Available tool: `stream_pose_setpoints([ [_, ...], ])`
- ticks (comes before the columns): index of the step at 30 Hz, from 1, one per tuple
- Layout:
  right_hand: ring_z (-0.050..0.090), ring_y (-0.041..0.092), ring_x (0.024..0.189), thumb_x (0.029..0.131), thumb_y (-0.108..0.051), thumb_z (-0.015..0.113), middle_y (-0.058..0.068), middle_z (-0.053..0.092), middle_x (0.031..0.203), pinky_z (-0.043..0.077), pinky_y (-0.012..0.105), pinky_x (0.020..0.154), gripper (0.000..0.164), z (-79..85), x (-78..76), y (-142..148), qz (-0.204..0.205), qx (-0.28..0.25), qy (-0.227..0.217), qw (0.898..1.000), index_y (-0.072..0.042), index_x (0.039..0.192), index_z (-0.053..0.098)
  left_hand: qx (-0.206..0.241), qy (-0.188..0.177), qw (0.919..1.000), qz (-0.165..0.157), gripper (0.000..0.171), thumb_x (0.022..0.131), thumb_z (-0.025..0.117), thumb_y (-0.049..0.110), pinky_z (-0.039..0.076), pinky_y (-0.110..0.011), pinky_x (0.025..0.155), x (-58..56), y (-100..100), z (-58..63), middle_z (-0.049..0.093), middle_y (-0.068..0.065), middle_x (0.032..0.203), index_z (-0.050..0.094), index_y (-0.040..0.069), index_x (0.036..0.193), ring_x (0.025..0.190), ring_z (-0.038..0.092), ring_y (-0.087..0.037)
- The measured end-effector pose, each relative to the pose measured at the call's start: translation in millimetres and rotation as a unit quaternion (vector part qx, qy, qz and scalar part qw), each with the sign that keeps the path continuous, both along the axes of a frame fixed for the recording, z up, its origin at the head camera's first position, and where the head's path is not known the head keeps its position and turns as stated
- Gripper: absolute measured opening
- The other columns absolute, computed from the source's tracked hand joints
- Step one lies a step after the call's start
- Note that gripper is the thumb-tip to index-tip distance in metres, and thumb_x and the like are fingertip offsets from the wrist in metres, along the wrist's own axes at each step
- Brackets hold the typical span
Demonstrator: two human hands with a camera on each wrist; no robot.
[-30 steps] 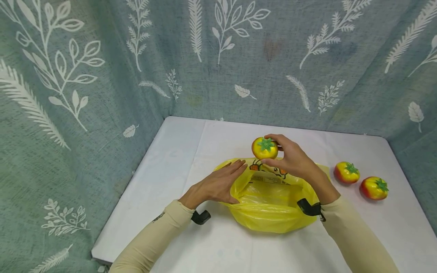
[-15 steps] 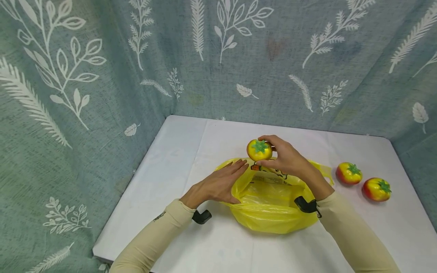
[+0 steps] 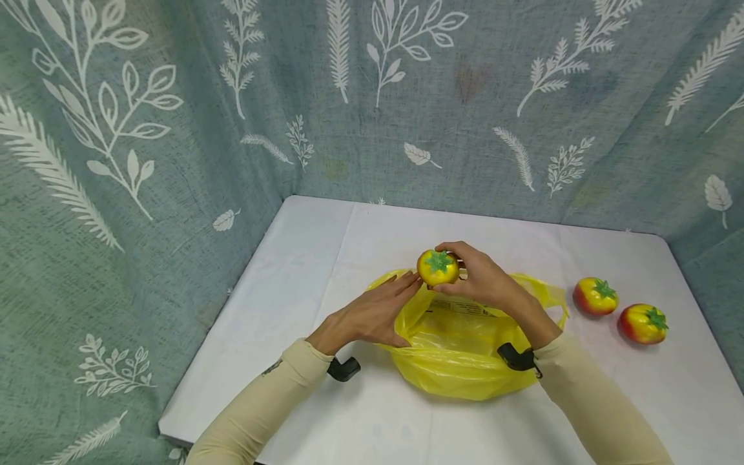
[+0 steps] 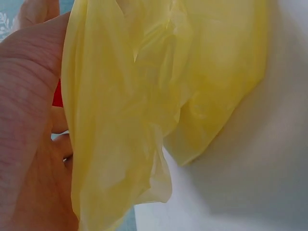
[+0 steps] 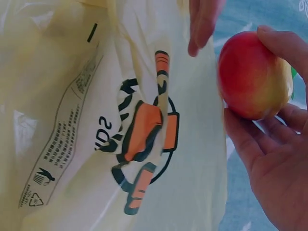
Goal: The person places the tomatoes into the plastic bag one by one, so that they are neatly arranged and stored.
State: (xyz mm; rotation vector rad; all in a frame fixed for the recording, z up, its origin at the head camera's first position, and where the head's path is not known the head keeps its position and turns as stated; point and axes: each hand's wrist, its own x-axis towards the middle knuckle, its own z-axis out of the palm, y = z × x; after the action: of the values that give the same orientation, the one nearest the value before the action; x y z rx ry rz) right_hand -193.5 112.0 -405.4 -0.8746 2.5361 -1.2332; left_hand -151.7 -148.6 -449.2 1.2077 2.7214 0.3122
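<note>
My right hand holds a glossy yellow and red toy tomato with a green star-shaped top, thumb and fingers around its sides. In the right wrist view the tomato's red underside shows beside the printed bag wall. Below it lies a yellow plastic bag, its mouth spread wide. My left hand is at the bag's left side, fingers straight and thumb spread toward the front rim. Folds of the bag cover part of that hand in the left wrist view. The left fingertips are right at the tomato's edge in the head view.
Two more toy tomatoes, a nearer one and a farther one, sit on the white table right of the bag. A patterned green-blue curtain hangs along the back and left table edges.
My right hand has carried the toy tomato left and slightly down toward the left fingertips, over the bag's back rim. The left hand and the bag stay nearly still.
</note>
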Motion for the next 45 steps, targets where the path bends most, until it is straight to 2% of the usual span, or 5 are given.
stream_pose_setpoints([
  [12,0.057,0.032,0.121,0.085,-0.023,0.084,0.016,0.052,0.140,0.047,0.051,0.105,0.071,-18.7,8.4,-0.1,0.015,-0.004,0.010,1.000,-0.003,0.143,0.048,-0.017,-0.007,0.9998,0.009,0.126,0.077,0.080,0.062,0.009,-0.036,0.124,1.2,0.8,0.0,0.008,-0.017,0.168,0.009,0.000,0.161,0.155,0.007,-0.025],
  [18,0.059,0.029,0.118,0.085,-0.025,0.084,0.013,0.055,0.137,0.047,0.052,0.104,0.070,-19.8,14.6,-0.2,0.023,-0.011,0.021,0.999,-0.004,0.141,0.049,-0.011,-0.011,0.9997,0.018,0.128,0.076,0.079,0.064,0.008,-0.035,0.124,0.5,0.1,-0.6,0.008,-0.014,0.169,0.007,0.003,0.162,0.155,0.008,-0.024],
  [22,0.059,0.027,0.118,0.085,-0.026,0.085,0.011,0.056,0.135,0.048,0.050,0.104,0.069,-20.7,17.7,-1.2,0.030,-0.013,0.014,0.999,-0.005,0.140,0.050,0.000,-0.011,0.9998,0.019,0.128,0.075,0.080,0.065,0.009,-0.035,0.124,-0.5,-0.5,-0.3,0.010,-0.012,0.169,0.007,0.006,0.163,0.155,0.010,-0.024],
  [28,0.058,0.029,0.120,0.085,-0.026,0.085,0.012,0.056,0.136,0.048,0.050,0.104,0.070,-26.9,20.3,-1.9,0.044,-0.010,-0.005,0.999,-0.004,0.141,0.050,-0.011,-0.007,0.9996,0.026,0.127,0.076,0.079,0.066,0.012,-0.038,0.124,-0.1,-3.2,0.0,0.011,-0.015,0.168,0.010,0.001,0.161,0.155,0.010,-0.026],
  [45,0.060,0.022,0.116,0.085,-0.030,0.084,0.008,0.059,0.133,0.051,0.045,0.100,0.070,-52.8,22.7,-17.9,0.071,0.058,0.006,0.996,-0.005,0.142,0.051,-0.015,0.013,0.9996,0.021,0.128,0.075,0.079,0.066,0.009,-0.043,0.124,1.4,-3.0,-1.2,0.010,-0.017,0.168,0.011,-0.002,0.161,0.155,0.009,-0.027],
])
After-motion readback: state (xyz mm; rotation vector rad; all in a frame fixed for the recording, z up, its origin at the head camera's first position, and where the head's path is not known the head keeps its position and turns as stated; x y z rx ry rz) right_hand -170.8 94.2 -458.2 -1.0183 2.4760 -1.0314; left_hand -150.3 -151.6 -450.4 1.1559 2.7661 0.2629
